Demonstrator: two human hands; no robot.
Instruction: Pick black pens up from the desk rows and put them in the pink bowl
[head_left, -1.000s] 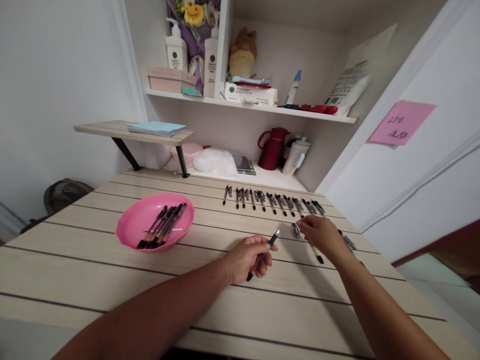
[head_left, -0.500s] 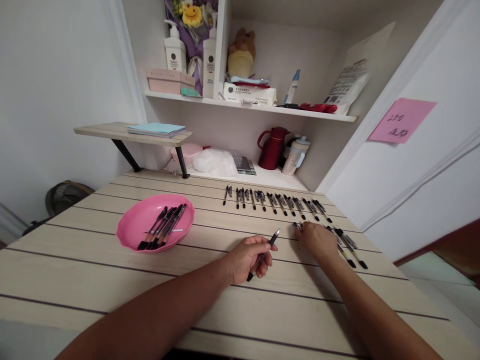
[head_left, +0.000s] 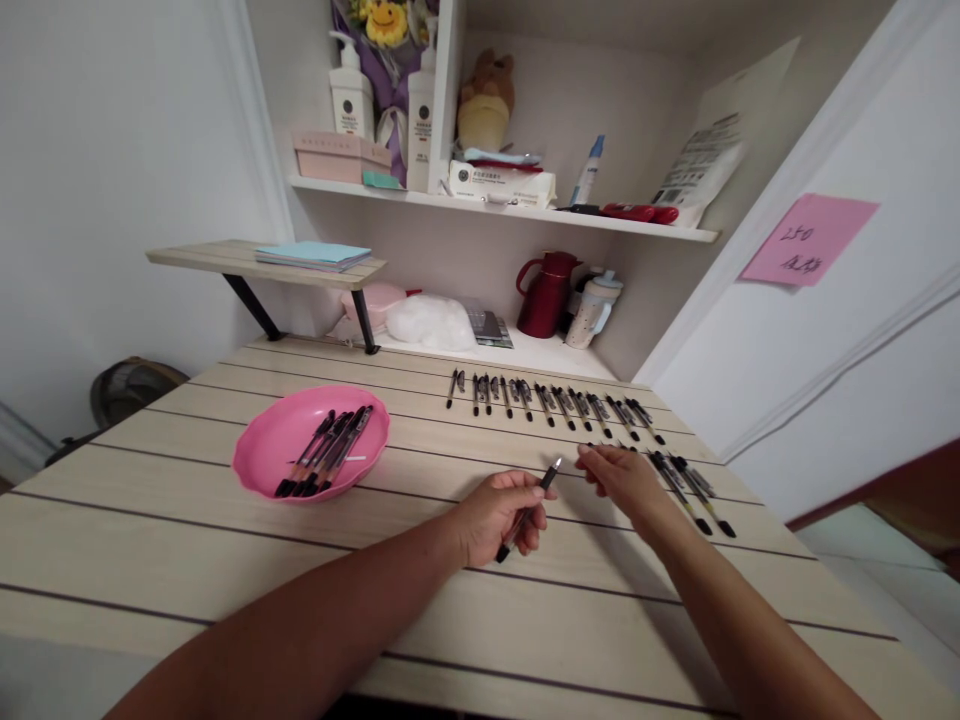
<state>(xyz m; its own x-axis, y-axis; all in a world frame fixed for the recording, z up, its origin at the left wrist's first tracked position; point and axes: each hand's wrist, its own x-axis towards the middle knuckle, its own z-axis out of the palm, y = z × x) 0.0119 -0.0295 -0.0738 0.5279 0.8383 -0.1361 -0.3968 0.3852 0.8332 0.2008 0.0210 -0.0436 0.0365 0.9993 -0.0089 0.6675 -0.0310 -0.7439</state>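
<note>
My left hand is closed around a black pen. The pen slants upward, with its bare silvery point toward the upper right and its dark end low. To the right of that point, my right hand hovers just above the table, thumb and forefinger drawn together. What sits between those fingertips, if anything, is too small to make out. Small dark pieces show just behind the right hand, partly hidden by it. Beyond that hand lie pens with separate caps. A longer row of pens and caps runs across the back.
A pink scalloped bowl with several pens stands on the slatted table at left. Behind it is a small raised shelf on black legs. A red jug and a pale tumbler stand at the back.
My right hand has moved slightly left and up from the table, closer to the pen point. The left hand stays almost in place with the pen.
</note>
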